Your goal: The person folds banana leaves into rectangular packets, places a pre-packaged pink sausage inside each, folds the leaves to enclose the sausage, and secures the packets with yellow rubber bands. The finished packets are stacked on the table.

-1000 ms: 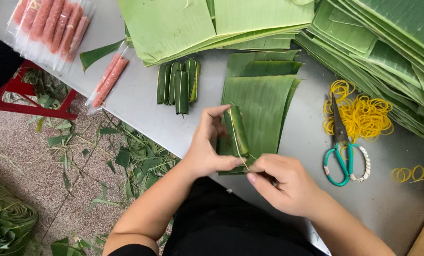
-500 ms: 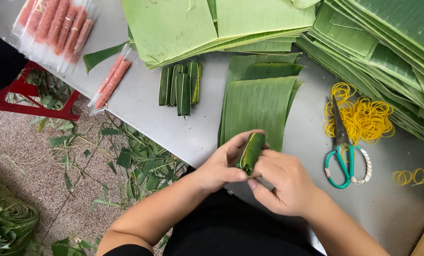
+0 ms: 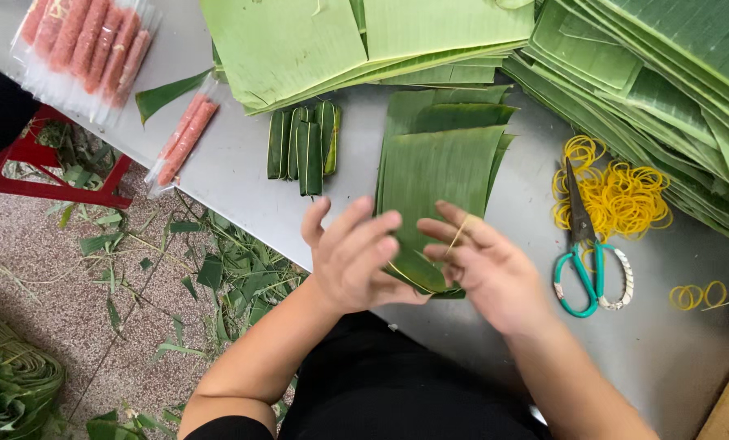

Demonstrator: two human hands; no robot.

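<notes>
Wrapping a thin yellow rubber band [image 3: 460, 234] around a small dark green banana-leaf parcel [image 3: 420, 272], two bare hands work just above the near edge of a grey metal table [image 3: 242, 175]. The left hand [image 3: 355, 257] cups the parcel from the left, its fingers half curled over it. The right hand [image 3: 487, 269] holds the parcel's right end, with the band stretched over one raised finger. Much of the parcel is hidden between the hands. The part that shows suggests its long axis runs from upper left to lower right, the visible tip pointing lower right.

To band it well, it seems best to keep the folded leaf pinched flat so it cannot spring open, and to draw the band across the short way, at right angles to the long axis.

Just beyond the hands lies a stack of cut green banana-leaf rectangles [image 3: 442, 159]. To its left sit several finished leaf-wrapped rolls [image 3: 303, 145], lying side by side. To the right are teal-handled scissors [image 3: 586, 257] on a loose heap of yellow rubber bands [image 3: 625, 195]. Farther back are big piles of whole banana leaves [image 3: 316, 41] and clear packets of pink sausage sticks [image 3: 83, 45].
</notes>
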